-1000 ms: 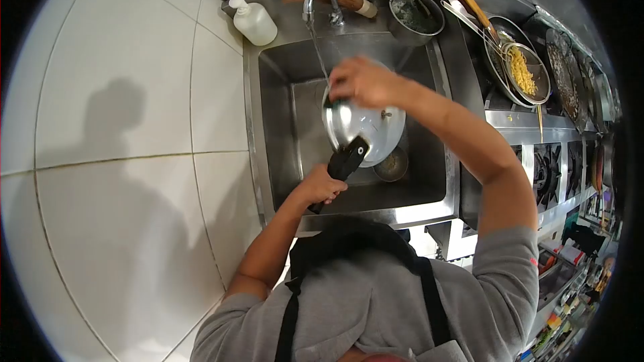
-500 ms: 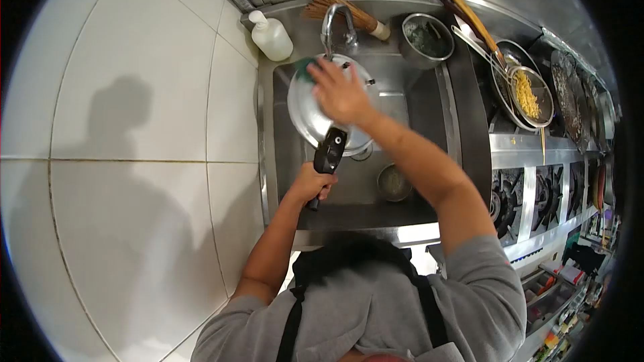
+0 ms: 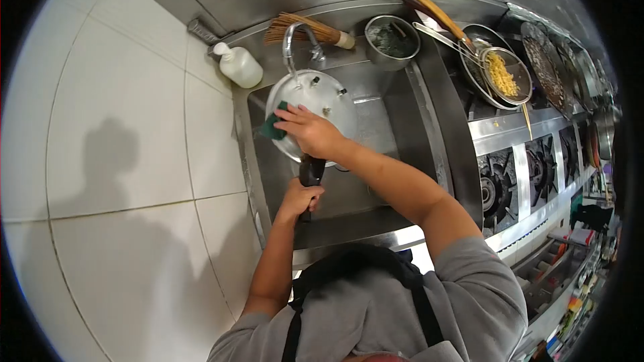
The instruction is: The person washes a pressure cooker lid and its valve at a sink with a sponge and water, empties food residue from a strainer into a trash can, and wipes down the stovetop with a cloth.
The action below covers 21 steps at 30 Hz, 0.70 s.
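The round metal lid (image 3: 308, 97) lies tilted over the sink (image 3: 379, 121), below the faucet (image 3: 288, 47), its black handle (image 3: 312, 171) clasped in the curled fingers of the left hand (image 3: 300, 198); the right hand (image 3: 316, 135) reaches across the lid's lower part, fingertips on a green pad (image 3: 274, 126) at its left rim, pinching or only pressing, I cannot tell; a pump bottle (image 3: 241, 67) stands beyond, beside the sink

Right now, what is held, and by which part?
Left hand: metal lid, by its black handle. Right hand: green pad, under the fingers; grip hidden.
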### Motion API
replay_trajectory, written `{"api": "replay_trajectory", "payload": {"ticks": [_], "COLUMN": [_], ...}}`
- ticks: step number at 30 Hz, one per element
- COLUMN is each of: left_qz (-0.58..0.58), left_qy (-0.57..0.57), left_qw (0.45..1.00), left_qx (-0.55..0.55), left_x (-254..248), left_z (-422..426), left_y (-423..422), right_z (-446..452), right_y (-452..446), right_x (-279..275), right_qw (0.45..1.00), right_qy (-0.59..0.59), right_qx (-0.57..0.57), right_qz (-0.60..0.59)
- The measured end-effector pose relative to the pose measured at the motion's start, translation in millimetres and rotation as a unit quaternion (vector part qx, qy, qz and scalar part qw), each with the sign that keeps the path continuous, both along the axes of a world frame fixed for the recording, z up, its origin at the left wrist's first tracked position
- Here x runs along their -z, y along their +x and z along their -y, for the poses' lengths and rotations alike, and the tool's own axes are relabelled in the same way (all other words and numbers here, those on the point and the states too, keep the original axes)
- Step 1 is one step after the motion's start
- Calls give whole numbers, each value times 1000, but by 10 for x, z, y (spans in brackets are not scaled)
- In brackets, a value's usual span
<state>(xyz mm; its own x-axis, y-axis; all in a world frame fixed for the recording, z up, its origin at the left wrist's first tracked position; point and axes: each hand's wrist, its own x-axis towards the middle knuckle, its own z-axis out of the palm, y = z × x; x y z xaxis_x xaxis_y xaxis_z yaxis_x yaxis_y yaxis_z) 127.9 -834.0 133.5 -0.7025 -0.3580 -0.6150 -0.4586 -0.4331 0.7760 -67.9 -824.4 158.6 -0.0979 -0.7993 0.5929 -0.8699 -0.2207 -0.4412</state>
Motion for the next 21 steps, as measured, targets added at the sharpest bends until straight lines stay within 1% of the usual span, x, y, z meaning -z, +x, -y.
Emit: {"api": "replay_trajectory", "payload": {"ticks": [2,3,5,7,8,9,10,11,12,14,16,17,18,19,20,21], "left_qz": [2,8,3,-3,2,9,8,-8,-23,-32,-34,-44,-55,-54,-70,-86], "left_qy": [-11,-28,-24,-20,7,34,34,57,80,96,115,140,166,165,193,222], "left_qw": [1000,1000,1000,1000,1000,999,999,998,996,995,993,989,984,984,978,971], "left_qx": [1,1,2,-5,-8,-10,-17,-16,-14,-17,-23,-25,-25,-31,-33,-33], "left_x": [113,127,143,131,92,65,58,54,57,93,112,102,98,114,138,145], "left_z": [4,30,88,112,126,132,131,125,125,135,136,143,149,154,149,139], "left_y": [13,27,36,17,-8,-1,-2,-25,-44,-49,3,35,66,97,134,152], "right_z": [-139,-192,-265,-325,-342,-350,-322,-294,-248,-166,-58,-70,-10,46,75,86], "right_y": [-141,-274,-855,-1385,-1696,-1954,-2177,-2359,-2534,-2971,-3259,-2988,-2945,-2922,-2920,-3000], "right_x": [33,15,-59,-261,-253,-268,-181,-121,-75,204,476,93,128,145,181,331], "right_qw": [988,954,978,956,954,957,941,930,923,919,897,858,860,835,807,811], "right_qy": [19,52,-46,-23,3,-4,30,57,132,255,336,421,422,454,486,486], "right_qx": [-55,-1,82,213,275,284,334,363,360,301,285,293,287,305,323,304], "right_qz": [145,296,186,200,120,57,52,21,30,26,21,-17,-17,-52,-87,-117]}}
